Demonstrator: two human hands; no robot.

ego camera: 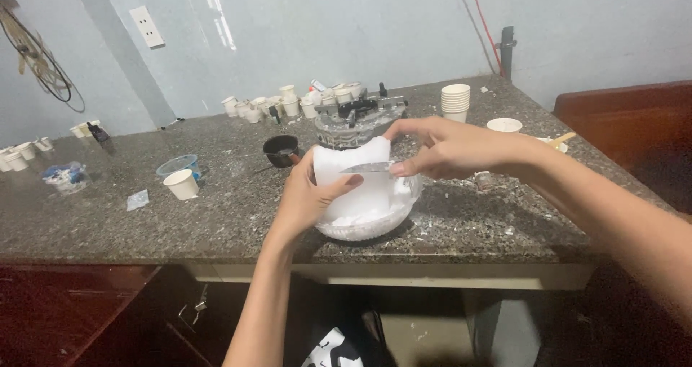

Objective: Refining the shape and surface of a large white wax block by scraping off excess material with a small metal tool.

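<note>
A: What is held by the left hand (306,194)?

B: A white block (357,183) is gripped at its left side, thumb pressed on the front; it stands in a clear bowl (367,226) near the front edge of the granite desk (231,215).

A: And the right hand (440,151)?

B: A thin metal blade (367,168) is pinched between thumb and fingers and laid flat against the block's face.

A: What is seen around them?

B: A dark cup (281,151) and a clear machine (357,118) are set just behind. A stack of white paper cups (455,102) is placed to the right, one paper cup (181,184) to the left. A crumpled blue-and-white packet (65,176) is left far left; a white wall socket (148,27) is mounted above.
</note>
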